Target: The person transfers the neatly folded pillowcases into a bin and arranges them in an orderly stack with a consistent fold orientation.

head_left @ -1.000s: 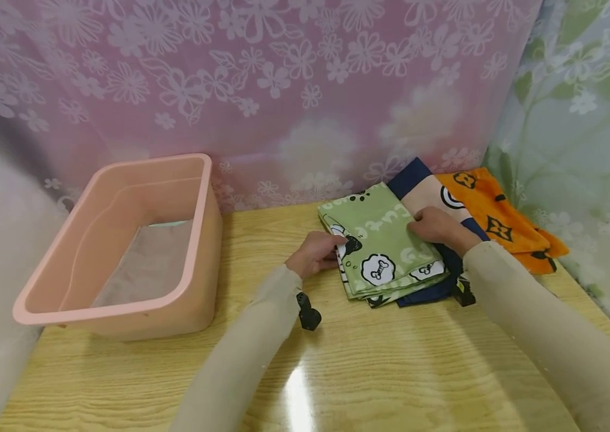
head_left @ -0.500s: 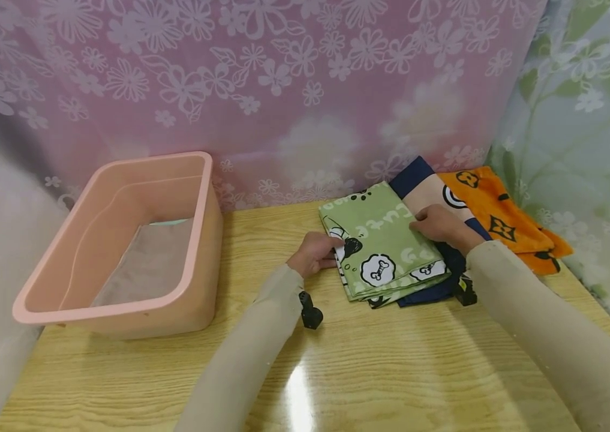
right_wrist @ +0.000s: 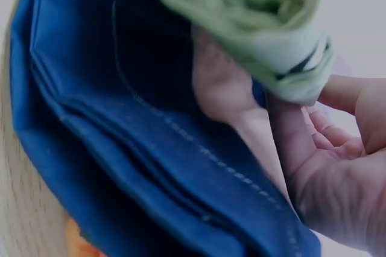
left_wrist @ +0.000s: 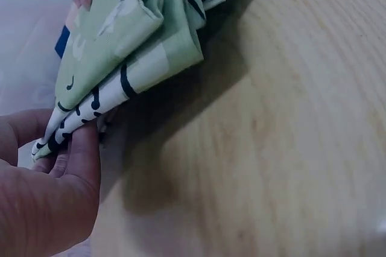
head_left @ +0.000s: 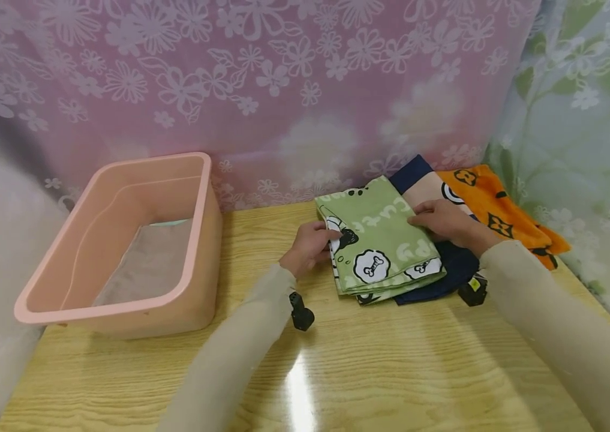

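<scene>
A folded green cloth (head_left: pixel 377 231) printed with white letters, a bone badge and paw marks is held between both hands. My left hand (head_left: pixel 306 249) pinches its left edge, thumb on top and fingers underneath. In the left wrist view, the folded layers (left_wrist: pixel 108 58) slant above the tabletop and cast a shadow on it. At the opposite edge my right hand (head_left: pixel 447 225) grips the cloth between thumb and fingers. Beneath and behind lies a folded navy and beige cloth (head_left: pixel 458 264), its stitched navy layers (right_wrist: pixel 151 136) filling much of the right wrist view.
To the right lies an orange cloth (head_left: pixel 501 207) with dark motifs, partly under the navy one. A pink plastic tub (head_left: pixel 204 240) stands at the left of the wooden table (head_left: pixel 369 366), with a greyish cloth (head_left: pixel 145 264) inside. A floral curtain (head_left: pixel 261 120) hangs behind.
The green cloth has shifted slightly left and away, its right edge rising off the navy cloth. Both hands moved with it, keeping their hold.
</scene>
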`<state>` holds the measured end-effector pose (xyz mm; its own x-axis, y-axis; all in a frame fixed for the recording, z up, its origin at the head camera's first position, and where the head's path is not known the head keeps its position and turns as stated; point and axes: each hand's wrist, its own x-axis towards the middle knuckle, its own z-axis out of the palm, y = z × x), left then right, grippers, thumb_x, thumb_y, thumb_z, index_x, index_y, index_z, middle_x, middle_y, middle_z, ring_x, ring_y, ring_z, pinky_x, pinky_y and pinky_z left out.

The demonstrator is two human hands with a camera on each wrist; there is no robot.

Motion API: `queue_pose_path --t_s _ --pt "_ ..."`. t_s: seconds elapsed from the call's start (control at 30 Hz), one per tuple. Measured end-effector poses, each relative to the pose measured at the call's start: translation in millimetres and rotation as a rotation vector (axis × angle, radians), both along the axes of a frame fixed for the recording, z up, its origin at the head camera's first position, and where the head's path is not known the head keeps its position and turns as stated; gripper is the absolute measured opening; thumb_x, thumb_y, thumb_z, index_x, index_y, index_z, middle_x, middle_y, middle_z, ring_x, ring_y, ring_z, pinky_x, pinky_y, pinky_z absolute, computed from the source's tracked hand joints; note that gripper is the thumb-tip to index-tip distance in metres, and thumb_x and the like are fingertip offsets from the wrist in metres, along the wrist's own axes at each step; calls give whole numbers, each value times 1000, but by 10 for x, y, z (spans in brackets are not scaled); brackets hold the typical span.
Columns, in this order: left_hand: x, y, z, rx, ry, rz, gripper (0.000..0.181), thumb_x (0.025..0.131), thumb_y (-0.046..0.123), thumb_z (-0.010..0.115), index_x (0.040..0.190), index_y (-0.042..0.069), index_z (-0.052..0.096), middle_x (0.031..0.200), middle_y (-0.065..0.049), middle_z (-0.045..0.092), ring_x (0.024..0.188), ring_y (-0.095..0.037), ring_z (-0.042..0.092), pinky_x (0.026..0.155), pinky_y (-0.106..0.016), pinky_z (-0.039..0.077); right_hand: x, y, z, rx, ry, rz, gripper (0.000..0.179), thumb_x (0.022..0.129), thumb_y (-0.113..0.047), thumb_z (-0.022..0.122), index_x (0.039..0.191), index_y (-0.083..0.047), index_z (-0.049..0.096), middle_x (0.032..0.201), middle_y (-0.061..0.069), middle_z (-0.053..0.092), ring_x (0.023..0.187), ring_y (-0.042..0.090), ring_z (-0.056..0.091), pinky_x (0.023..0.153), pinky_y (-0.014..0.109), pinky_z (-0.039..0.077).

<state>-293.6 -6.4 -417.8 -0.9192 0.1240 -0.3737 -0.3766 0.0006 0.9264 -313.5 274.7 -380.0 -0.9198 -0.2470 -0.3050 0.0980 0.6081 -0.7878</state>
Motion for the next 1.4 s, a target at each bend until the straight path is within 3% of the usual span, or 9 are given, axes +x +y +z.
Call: queue_pose_path --t_s 0.23,0.47,0.6,0.73,0.83,0.93,1.0,1.17,1.4 --pt "49 -128 308 -50 48 -51 24 92 10 63 115 3 63 98 -8 64 78 -18 61 82 -42 52 106 -79 210 -70 -15 59 48 100 -27 52 134 6 42 115 19 55 93 23 61 83 42 53" --pt "87 -188 591 -64 35 -66 30 93 8 60 122 2 58 104 -12 64 85 -21 64 83 -41 52 169 -111 382 -120 -8 68 47 99 -28 54 132 5 44 107 12 62 88 22 64 79 42 54" --pt "98 -203 759 -93 63 -81 9 94 8 59 95 1 54 96 -9 59 78 -18 61 81 -42 53 227 -133 506 -149 20 75 45 99 -28 54 129 5 45 103 11 63 86 23 65 76 42 55" --pt "94 -255 899 -93 98 -108 24 94 6 58 79 6 40 94 -9 58 77 -19 60 79 -42 54 284 -177 631 -131 65 63 48 98 -31 55 128 5 43 107 14 60 87 22 65 76 40 55" --pt "101 -323 998 -90 99 -111 6 94 6 58 91 2 54 99 -12 62 82 -22 63 79 -41 54 319 -226 719 -150 64 39 54 98 -33 56 132 5 40 109 13 60 89 20 65 77 38 55" --pt "133 -399 1109 -83 95 -113 23 94 6 58 117 1 59 107 -14 63 88 -25 64 79 -40 54 345 -272 799 -186 45 25 57 97 -33 57 136 4 37 109 10 61 90 19 65 78 38 55" --pt "158 -454 1182 -73 96 -125 30 95 6 58 124 -1 56 110 -15 63 92 -27 64 79 -39 54 363 -306 849 -190 35 23 58 96 -34 58 137 2 37 109 8 62 91 18 65 78 37 55" --pt "214 -601 1335 -42 92 -145 33 94 4 58 126 -2 53 114 -17 62 96 -28 63 81 -39 53 416 -410 959 -232 24 35 59 96 -32 59 138 1 35 108 7 63 92 19 65 78 37 55" --pt "255 -779 1508 -35 101 -161 34 94 -1 57 127 -3 53 112 -19 63 85 -24 65 77 -37 55 472 -556 1073 -292 18 15 54 95 -30 60 135 1 39 106 5 64 91 20 66 77 37 55"
